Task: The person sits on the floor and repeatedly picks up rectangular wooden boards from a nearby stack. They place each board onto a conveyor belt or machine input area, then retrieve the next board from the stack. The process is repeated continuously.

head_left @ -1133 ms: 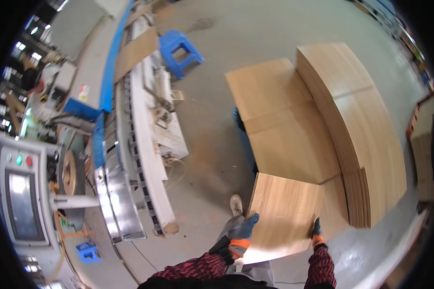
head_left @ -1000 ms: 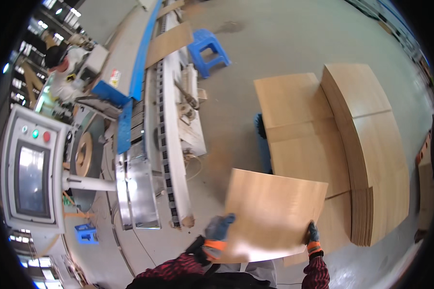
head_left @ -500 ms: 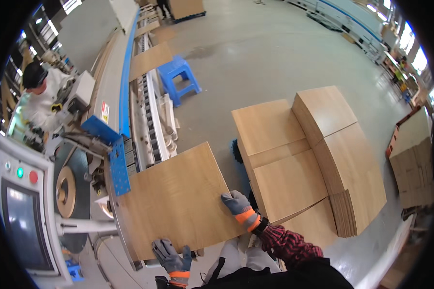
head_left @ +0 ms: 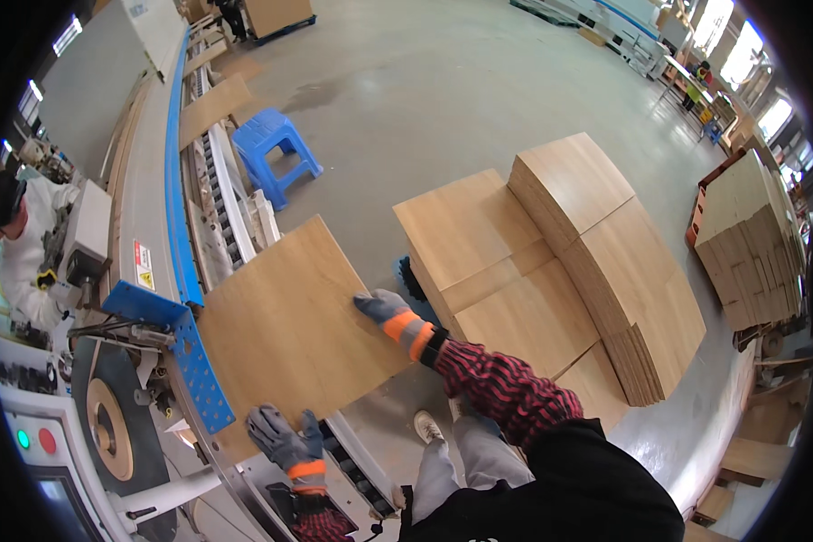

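A rectangular wood-grain panel [head_left: 285, 316] lies flat on the machine's edge and roller track, its left side against a blue perforated guard plate [head_left: 200, 372]. My right hand [head_left: 387, 312], in a grey and orange glove, is closed on the panel's right edge. Fingers spread, my gloved left hand [head_left: 283, 435] rests on the near left part of the panel. Part of the roller track [head_left: 357, 465] shows under the near edge.
Stacks of similar panels [head_left: 551, 271] stand at my right, with another stack [head_left: 750, 244] farther right. A blue stool [head_left: 275, 154] is beside the conveyor, where another panel [head_left: 215, 108] lies ahead. Left are a control console [head_left: 50, 452] and a person in white [head_left: 27, 244].
The panel has slid forward along the blue guard plate, both hands moving with it. My view has shifted, bringing my right forearm and a shoe further into sight.
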The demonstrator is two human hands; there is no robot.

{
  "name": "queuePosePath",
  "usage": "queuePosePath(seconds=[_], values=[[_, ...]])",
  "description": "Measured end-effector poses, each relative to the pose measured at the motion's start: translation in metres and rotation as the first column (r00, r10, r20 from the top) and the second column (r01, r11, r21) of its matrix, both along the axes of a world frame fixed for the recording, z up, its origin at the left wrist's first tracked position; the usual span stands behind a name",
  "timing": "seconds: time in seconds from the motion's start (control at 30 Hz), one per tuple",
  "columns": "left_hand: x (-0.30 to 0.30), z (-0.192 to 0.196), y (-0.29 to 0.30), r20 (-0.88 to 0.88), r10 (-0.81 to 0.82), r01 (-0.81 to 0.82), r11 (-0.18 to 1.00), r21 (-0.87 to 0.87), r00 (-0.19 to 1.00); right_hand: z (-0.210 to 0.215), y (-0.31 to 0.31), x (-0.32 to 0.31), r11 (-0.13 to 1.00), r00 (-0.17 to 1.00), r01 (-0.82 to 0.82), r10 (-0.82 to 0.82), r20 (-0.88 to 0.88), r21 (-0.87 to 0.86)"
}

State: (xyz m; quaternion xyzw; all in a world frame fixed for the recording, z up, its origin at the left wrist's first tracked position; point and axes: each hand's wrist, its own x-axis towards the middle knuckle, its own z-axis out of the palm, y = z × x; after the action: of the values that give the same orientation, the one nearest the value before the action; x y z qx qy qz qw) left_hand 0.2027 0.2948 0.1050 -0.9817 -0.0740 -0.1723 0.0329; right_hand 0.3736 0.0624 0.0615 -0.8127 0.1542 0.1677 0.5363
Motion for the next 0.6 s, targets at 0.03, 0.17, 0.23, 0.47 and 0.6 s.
queuePosePath(seconds=[0.03, 0.17, 0.23, 0.47, 0.6], values=[[0.014, -0.002, 0.002, 0.008, -0.008, 0.008, 1.000, -0.011, 1.000, -0.007, 0.000, 0.015, 1.000, 1.000, -0.019, 0.019, 0.019, -0.024], [0.063, -0.016, 0.016, 0.014, -0.005, 0.004, 1.000, 0.021, 1.000, 0.002, -0.001, 0.045, 0.969, 0.991, 0.074, -0.098, 0.093, 0.236], [0.084, -0.021, 0.023, 0.023, 0.007, -0.009, 0.997, 0.075, 1.000, 0.003, -0.014, 0.046, 0.902, 0.972, 0.215, -0.233, 0.003, 0.375], [0.150, 0.003, -0.009, -0.055, 0.211, -0.218, 0.947, -0.235, 0.976, -0.218, -0.229, -0.126, 0.641, 0.846, 0.350, 0.097, 0.524, -0.683], [0.087, -0.029, -0.131, 0.149, -0.200, 0.246, 0.864, -0.439, 0.968, -0.279, -0.416, -0.189, 0.376, 0.941, 0.101, -0.337, -0.034, -0.921]])
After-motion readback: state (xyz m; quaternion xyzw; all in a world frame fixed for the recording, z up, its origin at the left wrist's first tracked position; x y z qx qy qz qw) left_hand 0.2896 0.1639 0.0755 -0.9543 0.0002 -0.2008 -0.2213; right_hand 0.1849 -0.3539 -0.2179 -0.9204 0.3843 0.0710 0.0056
